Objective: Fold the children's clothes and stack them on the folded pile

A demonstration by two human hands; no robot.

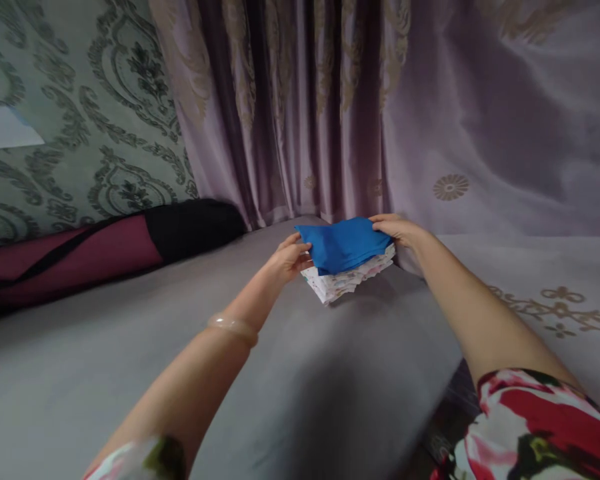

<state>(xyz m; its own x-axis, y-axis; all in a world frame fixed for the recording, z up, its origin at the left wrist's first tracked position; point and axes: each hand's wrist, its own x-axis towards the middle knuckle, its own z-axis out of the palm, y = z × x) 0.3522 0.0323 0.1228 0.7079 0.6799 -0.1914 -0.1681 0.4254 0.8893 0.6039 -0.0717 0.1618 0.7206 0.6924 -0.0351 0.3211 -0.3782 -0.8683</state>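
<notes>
A folded blue cloth lies on top of a folded white patterned cloth at the far end of a grey padded surface. My left hand grips the blue cloth's left edge, fingers curled over it. My right hand holds its right corner, fingers closed on the fabric. Both arms are stretched forward. A pale bangle sits on my left wrist.
Purple curtains hang just behind the cloth stack and drape over the right side. A maroon and black bolster-like bag lies along the patterned wall at left. A pale embroidered cloth covers the surface at right.
</notes>
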